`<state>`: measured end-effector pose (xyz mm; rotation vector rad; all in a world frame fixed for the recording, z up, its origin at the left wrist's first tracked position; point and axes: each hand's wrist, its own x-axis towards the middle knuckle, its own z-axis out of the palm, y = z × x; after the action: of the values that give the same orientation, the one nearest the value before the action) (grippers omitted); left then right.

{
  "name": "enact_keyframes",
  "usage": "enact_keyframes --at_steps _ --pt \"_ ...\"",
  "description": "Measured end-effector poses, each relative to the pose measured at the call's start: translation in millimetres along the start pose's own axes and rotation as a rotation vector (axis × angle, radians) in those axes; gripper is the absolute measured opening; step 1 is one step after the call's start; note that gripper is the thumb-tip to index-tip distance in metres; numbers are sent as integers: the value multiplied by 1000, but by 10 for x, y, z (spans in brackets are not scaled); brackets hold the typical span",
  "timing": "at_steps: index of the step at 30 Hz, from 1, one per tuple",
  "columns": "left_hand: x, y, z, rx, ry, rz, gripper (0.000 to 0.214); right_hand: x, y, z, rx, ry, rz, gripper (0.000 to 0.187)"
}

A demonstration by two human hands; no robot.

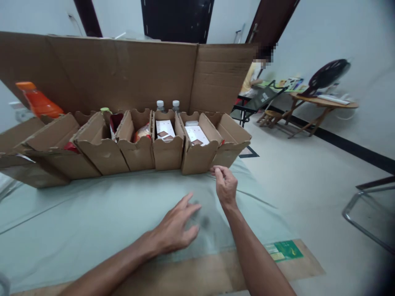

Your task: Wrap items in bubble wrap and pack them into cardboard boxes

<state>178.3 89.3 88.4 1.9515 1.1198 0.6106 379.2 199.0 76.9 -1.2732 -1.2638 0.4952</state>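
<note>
as left hand [176,228] rests flat, right hand [225,186] at box edge [197,170]

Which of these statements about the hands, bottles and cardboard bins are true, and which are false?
1. The left hand lies open on the pale green cloth. True.
2. The right hand grips a bottle. False: it is pinched at the foot of the cardboard bins; the orange bottle stands far left.
3. Two white-capped bottles stand behind the cardboard bins. True.
4. Every bin is empty. False: white boxes lie in two.
</note>
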Motion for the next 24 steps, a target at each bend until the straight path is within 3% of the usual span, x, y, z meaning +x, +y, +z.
enact_keyframes --at_steps 3,6,9,11,13,15,17,22,24 --pt "-712 -226 -86 92 175 -4 50 -81 -434 198 -7 -150 -124 34" --pt "-1249 -500 -160 180 398 -81 39 -8 -912 571 -266 -413 -288 53" --pt "-1530 -674 -240 201 515 -82 32 192 -1256 968 -660 -556 -303 61" --pt "-1604 -703 -300 185 540 -65 32 267 -1381 1127 -776 -563 -279 47" --pt "-1624 -681 -357 165 565 -56 32 204 -1446 1138 -792 -539 -277 36" --pt "-1615 -636 -407 148 613 -47 30 -11 -1484 972 -806 -525 -283 31" --pt "-1594 -586 -451 131 658 -50 28 -330 -1516 633 -761 -519 -320 25" --pt "-1551 -457 -551 61 730 -107 34 -1136 -1530 -658 -466 -531 -548 19" --pt "-1546 -398 -556 2 734 -123 44 -1388 -1462 -1132 -467 -442 -524 24"
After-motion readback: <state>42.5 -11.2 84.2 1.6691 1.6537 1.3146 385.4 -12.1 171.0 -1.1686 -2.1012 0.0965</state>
